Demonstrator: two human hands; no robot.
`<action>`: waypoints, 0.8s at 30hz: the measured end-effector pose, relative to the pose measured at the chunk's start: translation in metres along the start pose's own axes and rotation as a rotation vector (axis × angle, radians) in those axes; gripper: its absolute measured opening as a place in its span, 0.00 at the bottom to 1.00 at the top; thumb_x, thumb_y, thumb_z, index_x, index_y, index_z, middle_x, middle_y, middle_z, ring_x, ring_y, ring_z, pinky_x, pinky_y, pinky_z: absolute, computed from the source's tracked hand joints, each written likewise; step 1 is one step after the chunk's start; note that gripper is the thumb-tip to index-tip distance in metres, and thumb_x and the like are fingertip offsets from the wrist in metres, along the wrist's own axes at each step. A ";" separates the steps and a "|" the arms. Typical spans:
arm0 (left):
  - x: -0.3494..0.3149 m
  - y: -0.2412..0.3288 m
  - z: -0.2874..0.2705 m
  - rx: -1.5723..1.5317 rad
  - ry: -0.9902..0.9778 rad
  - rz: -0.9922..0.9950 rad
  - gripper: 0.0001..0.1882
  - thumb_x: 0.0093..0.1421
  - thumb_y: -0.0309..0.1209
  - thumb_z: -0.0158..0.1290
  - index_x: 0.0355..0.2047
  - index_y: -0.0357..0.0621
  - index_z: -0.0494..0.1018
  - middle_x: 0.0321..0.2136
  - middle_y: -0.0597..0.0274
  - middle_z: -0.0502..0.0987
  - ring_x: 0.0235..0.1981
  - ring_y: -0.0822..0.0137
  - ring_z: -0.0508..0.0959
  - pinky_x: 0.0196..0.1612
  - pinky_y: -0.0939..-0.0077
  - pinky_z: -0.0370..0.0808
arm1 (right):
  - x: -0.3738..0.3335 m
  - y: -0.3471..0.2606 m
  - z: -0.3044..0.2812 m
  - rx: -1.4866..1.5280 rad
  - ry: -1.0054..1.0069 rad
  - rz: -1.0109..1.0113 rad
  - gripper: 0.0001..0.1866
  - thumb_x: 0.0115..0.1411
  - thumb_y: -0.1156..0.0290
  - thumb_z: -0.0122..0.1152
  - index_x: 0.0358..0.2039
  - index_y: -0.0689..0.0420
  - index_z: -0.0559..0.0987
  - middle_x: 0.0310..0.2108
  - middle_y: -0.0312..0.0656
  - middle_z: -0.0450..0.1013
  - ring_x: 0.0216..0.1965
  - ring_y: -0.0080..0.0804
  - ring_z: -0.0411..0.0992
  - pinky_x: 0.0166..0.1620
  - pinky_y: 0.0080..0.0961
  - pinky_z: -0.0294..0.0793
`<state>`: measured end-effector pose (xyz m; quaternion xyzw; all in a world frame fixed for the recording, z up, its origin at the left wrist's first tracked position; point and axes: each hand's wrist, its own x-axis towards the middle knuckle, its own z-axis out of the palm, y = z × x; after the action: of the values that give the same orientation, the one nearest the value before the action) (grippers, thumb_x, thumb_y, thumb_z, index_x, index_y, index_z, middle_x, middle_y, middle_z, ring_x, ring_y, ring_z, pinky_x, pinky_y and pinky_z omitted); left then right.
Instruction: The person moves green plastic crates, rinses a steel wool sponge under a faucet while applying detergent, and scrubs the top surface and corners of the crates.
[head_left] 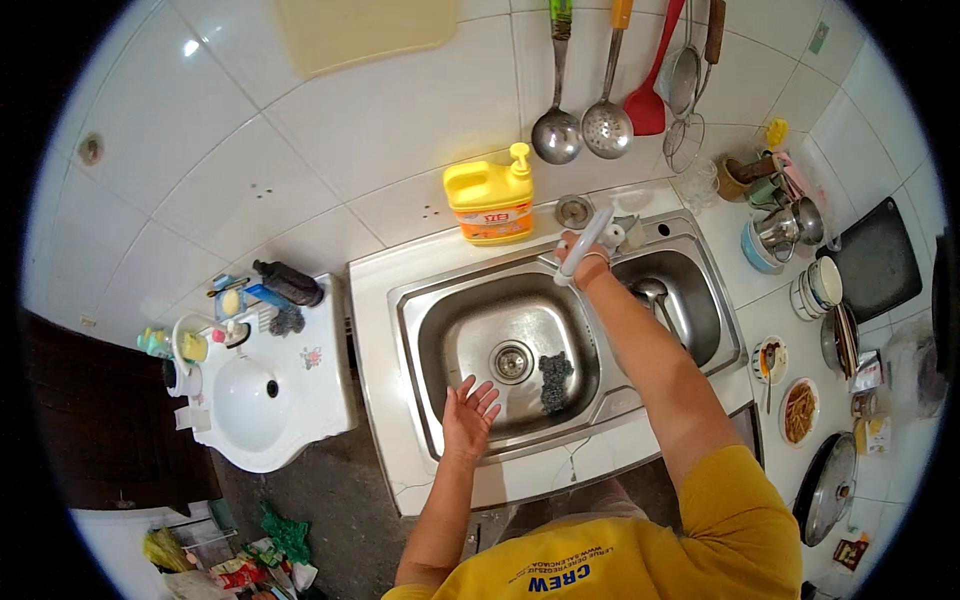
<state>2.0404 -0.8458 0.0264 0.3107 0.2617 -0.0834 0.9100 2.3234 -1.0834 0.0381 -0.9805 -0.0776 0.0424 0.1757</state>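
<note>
Spreading left hand (466, 422) fingers wide over the near left part of the shiny silver metal sink (408, 325). Holding right hand (590, 265) at the bent white tap (602, 224), far side; can't tell if pinching. Probably working the tap; next, may need a firm grip.

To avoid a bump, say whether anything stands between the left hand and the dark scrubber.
Nothing visible does: only the steel basin lies between the left hand and the dark scrubber. The right hand is up at the faucet, off that path.
</note>
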 end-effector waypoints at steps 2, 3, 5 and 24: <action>0.017 -0.008 0.007 0.007 -0.002 -0.016 0.28 0.61 0.55 0.37 0.51 0.47 0.63 0.47 0.52 0.69 0.47 0.61 0.71 0.47 0.64 0.69 | -0.002 -0.007 -0.006 0.010 -0.053 -0.063 0.21 0.54 0.62 0.55 0.48 0.56 0.71 0.40 0.52 0.72 0.44 0.46 0.70 0.47 0.36 0.69; 0.026 -0.012 0.018 0.050 0.015 -0.028 0.28 0.62 0.55 0.37 0.52 0.48 0.62 0.47 0.52 0.69 0.48 0.61 0.70 0.49 0.64 0.67 | -0.004 -0.010 -0.010 0.017 -0.090 -0.097 0.21 0.54 0.62 0.54 0.48 0.55 0.71 0.40 0.51 0.73 0.44 0.47 0.70 0.46 0.36 0.69; 0.055 -0.026 0.042 0.068 -0.010 -0.063 0.29 0.61 0.54 0.39 0.53 0.47 0.61 0.47 0.53 0.69 0.47 0.63 0.70 0.48 0.66 0.67 | 0.003 0.013 -0.002 -0.067 -0.016 -0.221 0.20 0.55 0.60 0.51 0.48 0.51 0.71 0.40 0.50 0.73 0.41 0.48 0.71 0.46 0.37 0.69; 0.127 -0.040 0.080 0.208 0.368 -0.062 0.35 0.63 0.58 0.24 0.44 0.44 0.71 0.43 0.59 0.73 0.45 0.63 0.69 0.47 0.59 0.62 | -0.065 -0.021 0.060 1.857 -1.053 0.465 0.13 0.61 0.59 0.52 0.29 0.56 0.73 0.23 0.39 0.72 0.25 0.32 0.71 0.30 0.28 0.73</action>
<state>2.1699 -0.9249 -0.0082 0.4045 0.4229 -0.0795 0.8069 2.2497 -1.0549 -0.0066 -0.3153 0.1064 0.5309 0.7794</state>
